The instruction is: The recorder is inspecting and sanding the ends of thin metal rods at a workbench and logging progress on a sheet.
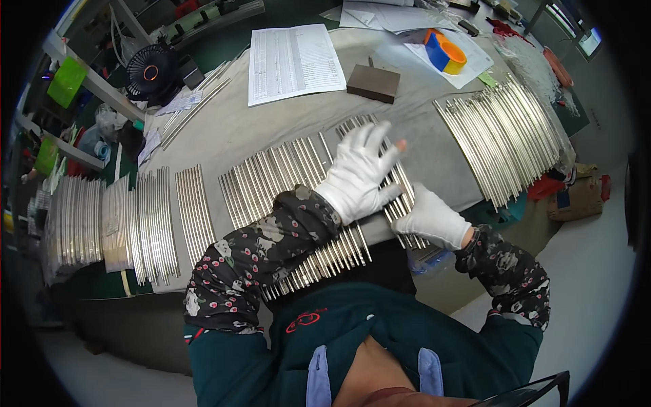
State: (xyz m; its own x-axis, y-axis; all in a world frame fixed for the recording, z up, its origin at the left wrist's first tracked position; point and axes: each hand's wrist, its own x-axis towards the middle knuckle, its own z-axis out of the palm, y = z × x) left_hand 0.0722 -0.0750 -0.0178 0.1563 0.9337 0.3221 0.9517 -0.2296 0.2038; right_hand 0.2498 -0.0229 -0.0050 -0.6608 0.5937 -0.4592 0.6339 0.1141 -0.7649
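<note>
My left hand (pixel 359 175), in a white glove, lies over a small group of shiny metal rods (pixel 405 197) with its fingers spread; one fingertip shows bare. At the right side of the same group, toward its near end, my right hand (pixel 434 220), also gloved, touches the rods with thumb and fingers apart. The far ends of this group show beyond my left hand. Left of it lies a wider row of metal rods (pixel 271 180), partly hidden under my left forearm.
More rods lie in a large batch (pixel 498 139) at the right and in a narrow batch (pixel 194 207) at the left, beside wrapped bundles (pixel 74 220). Farther back are a printed sheet (pixel 295 64), a brown block (pixel 373 83), a tape roll (pixel 445 53) and a small fan (pixel 150 73).
</note>
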